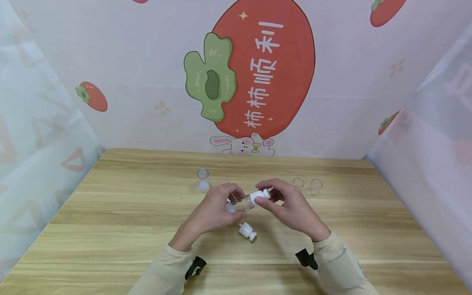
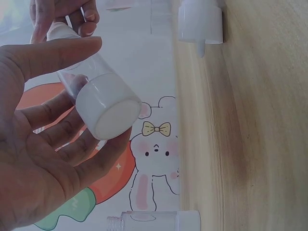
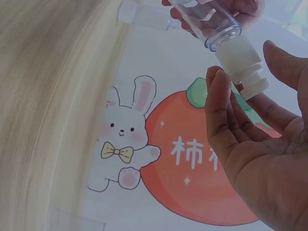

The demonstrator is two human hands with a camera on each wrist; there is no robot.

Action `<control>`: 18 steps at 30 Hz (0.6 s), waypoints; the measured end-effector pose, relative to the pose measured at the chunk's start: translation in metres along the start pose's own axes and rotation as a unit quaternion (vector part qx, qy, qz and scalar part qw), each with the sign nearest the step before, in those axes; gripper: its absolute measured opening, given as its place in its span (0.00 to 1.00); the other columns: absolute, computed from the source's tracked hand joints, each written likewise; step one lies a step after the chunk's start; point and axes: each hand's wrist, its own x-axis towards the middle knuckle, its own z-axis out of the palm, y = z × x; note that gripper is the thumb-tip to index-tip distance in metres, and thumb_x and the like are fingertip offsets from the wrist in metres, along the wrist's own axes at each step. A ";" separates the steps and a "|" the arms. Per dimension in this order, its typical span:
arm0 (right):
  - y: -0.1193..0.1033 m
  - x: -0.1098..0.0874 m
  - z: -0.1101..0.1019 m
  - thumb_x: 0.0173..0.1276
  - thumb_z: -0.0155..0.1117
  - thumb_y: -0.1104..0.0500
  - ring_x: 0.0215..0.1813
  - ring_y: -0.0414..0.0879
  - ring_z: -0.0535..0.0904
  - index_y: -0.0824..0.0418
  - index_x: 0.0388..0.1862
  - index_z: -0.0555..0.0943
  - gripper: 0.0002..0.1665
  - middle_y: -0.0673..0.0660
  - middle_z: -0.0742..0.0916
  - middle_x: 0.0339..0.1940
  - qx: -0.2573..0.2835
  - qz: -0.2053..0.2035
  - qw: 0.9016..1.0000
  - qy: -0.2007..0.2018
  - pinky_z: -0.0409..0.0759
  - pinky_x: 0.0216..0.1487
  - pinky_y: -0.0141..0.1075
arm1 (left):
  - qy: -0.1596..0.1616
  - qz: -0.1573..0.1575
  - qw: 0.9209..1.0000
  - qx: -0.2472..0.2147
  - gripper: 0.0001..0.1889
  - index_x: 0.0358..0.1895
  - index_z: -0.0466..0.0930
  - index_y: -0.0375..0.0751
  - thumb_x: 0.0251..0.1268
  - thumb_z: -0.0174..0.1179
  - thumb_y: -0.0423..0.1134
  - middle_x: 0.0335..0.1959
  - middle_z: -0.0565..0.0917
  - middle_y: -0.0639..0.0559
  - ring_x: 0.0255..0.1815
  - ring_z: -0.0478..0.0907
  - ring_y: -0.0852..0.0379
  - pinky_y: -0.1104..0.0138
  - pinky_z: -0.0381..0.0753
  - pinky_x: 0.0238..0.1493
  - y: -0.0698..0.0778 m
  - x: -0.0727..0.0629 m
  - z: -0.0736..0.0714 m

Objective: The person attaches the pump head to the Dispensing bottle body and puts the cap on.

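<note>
Both occupied: left hand (image 1: 218, 207) grips a clear cylindrical plastic bottle (image 2: 108, 107), right hand (image 1: 292, 206) seemingly pinches a stepped white plastic cap (image 3: 238, 58); keep their axes aligned.

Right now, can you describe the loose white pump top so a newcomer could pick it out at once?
On the wood-grain table, find the left hand holding a clear bottle, with the right hand beside it. On the person's side of that bottle lies the small white pump top. Unlike the white cap piece at the bottle's mouth, it rests alone on the wood.
</note>
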 end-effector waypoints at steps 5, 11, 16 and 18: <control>0.000 -0.001 -0.002 0.66 0.74 0.61 0.38 0.44 0.82 0.55 0.57 0.83 0.20 0.47 0.86 0.46 0.000 -0.014 1.000 -0.013 0.84 0.43 0.36 | -0.003 -0.003 1.000 -0.005 0.16 0.42 0.82 0.39 0.51 0.77 0.32 0.39 0.84 0.49 0.40 0.81 0.48 0.55 0.82 0.44 -0.001 0.000 0.000; 0.002 -0.002 -0.004 0.66 0.73 0.63 0.41 0.44 0.83 0.56 0.59 0.82 0.22 0.47 0.86 0.47 -0.009 -0.036 0.999 -0.034 0.83 0.42 0.37 | -0.007 -0.008 1.000 -0.010 0.17 0.44 0.83 0.36 0.51 0.77 0.32 0.39 0.84 0.48 0.40 0.81 0.49 0.52 0.82 0.45 -0.001 0.000 -0.001; 0.001 -0.002 -0.004 0.66 0.72 0.67 0.42 0.46 0.82 0.56 0.59 0.82 0.23 0.47 0.86 0.48 -0.014 -0.035 0.998 -0.041 0.83 0.43 0.37 | -0.006 -0.008 1.000 -0.008 0.16 0.43 0.82 0.38 0.51 0.77 0.32 0.39 0.84 0.48 0.40 0.81 0.49 0.52 0.82 0.45 -0.001 0.000 -0.002; 0.001 -0.002 -0.004 0.65 0.72 0.68 0.42 0.47 0.82 0.56 0.59 0.82 0.23 0.47 0.86 0.48 -0.014 -0.033 0.998 -0.042 0.84 0.43 0.38 | -0.005 -0.010 1.000 -0.006 0.16 0.42 0.82 0.39 0.51 0.77 0.32 0.38 0.84 0.49 0.40 0.81 0.49 0.52 0.82 0.45 0.000 0.000 -0.002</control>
